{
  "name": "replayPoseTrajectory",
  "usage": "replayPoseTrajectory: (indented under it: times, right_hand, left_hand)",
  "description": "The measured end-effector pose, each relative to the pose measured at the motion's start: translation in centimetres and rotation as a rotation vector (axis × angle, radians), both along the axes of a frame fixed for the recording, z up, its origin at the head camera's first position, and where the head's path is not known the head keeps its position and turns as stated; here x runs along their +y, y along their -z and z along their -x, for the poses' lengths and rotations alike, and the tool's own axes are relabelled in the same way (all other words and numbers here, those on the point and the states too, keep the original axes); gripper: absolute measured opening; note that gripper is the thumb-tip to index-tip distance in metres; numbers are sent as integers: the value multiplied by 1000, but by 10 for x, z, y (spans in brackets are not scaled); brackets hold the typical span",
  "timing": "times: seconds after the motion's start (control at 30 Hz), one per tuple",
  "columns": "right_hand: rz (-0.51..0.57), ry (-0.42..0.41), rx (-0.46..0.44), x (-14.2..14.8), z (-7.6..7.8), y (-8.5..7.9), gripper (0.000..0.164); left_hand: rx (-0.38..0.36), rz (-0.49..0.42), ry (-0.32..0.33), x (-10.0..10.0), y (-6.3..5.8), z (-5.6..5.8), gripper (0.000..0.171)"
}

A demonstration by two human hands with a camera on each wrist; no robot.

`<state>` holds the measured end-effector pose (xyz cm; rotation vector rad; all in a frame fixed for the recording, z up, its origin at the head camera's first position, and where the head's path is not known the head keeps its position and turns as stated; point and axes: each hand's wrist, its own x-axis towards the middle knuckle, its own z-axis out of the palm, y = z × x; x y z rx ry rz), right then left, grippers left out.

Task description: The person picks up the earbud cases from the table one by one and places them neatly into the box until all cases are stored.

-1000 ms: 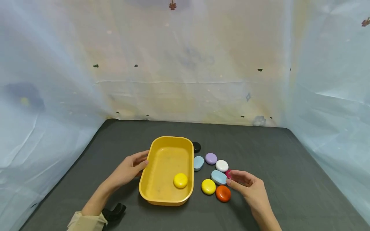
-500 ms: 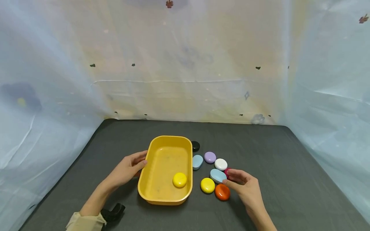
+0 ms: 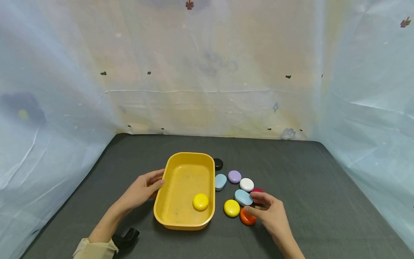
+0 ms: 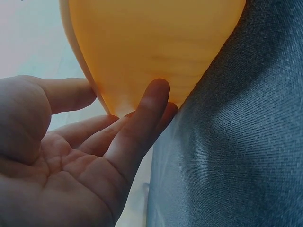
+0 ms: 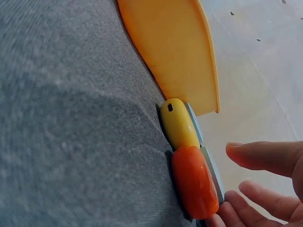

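Observation:
My left hand (image 3: 142, 189) rests at the left side of a yellow plastic tray (image 3: 179, 180). In the left wrist view the thumb touches just at the rim, and the fingers lie against the outer wall (image 4: 156, 38). One glossy yellow round piece (image 3: 200, 202) sits inside the tray. My right hand (image 3: 270, 214) hovers over the loose pieces, thumb and fingers apart, nothing between them. Its thumb overlaps a glossy orange piece (image 3: 246, 218); its fingers are right by a light blue oval piece (image 3: 242, 197) and a red piece (image 3: 257, 190), which is partly hidden.
Right of the tray lie another yellow piece (image 3: 231, 208), with a dark slot in its side, a white piece (image 3: 247, 184), a purple piece (image 3: 234, 176), a second light blue piece (image 3: 221, 182) and a black piece (image 3: 219, 164). A dark cloth (image 3: 323, 201) covers the table; pale sheets (image 3: 207, 72) hang around it.
My right hand has shifted left, so its thumb now lies over the orange piece and more of the red one shows. The left hand and tray keep their places.

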<state>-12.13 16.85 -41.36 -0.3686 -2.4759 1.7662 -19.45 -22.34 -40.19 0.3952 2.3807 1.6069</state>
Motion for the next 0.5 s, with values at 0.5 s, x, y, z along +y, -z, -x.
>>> replayPoseTrajectory:
  times: [0.5]
  right_hand:
    - [-97, -87, -65, 5, -6, 3, 53]
  left_hand:
    - [0, 1, 3, -1, 0, 0, 55]
